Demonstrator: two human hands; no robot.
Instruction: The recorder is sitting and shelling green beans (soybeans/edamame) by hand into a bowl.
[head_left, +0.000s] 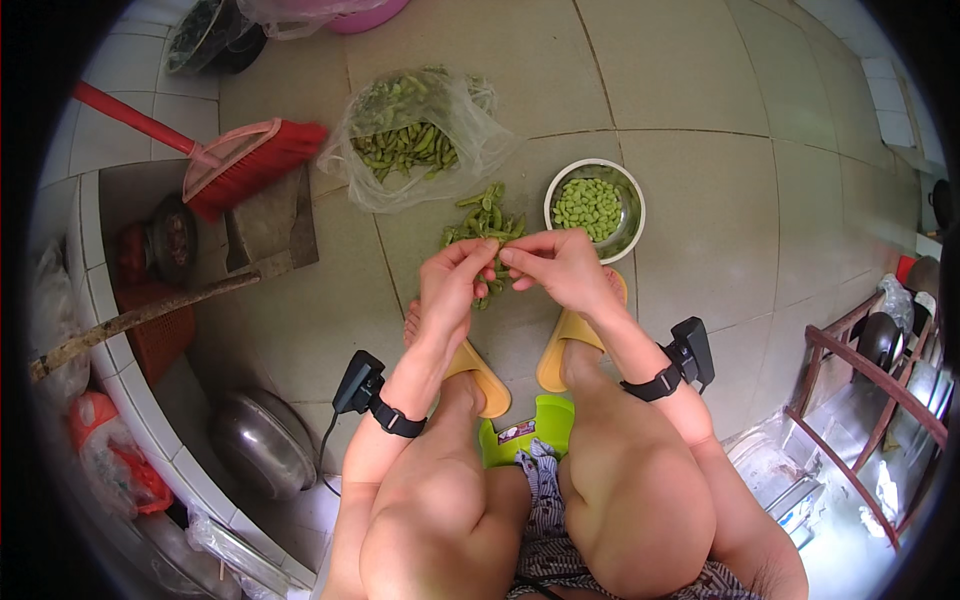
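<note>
My left hand (450, 281) and my right hand (559, 266) meet fingertip to fingertip, pinching a small green soybean pod (500, 244), mostly hidden by the fingers. Below them on the tiled floor lies a loose heap of green pods and hulls (487, 216), partly covered by my hands. Just beyond my right hand stands a round metal bowl (634, 238) holding shelled green beans (587, 208). Farther away, a clear plastic bag (480, 161) lies with its mouth spread, full of whole soybean pods (412, 146).
A red broom (255, 161) leans at the left above a metal dustpan (270, 225). A steel basin (266, 442) rests against the low tiled ledge (142, 405). My feet wear yellow slippers (566, 341), near a bright green plastic stool (551, 424). A wooden rack (847, 337) is at the right.
</note>
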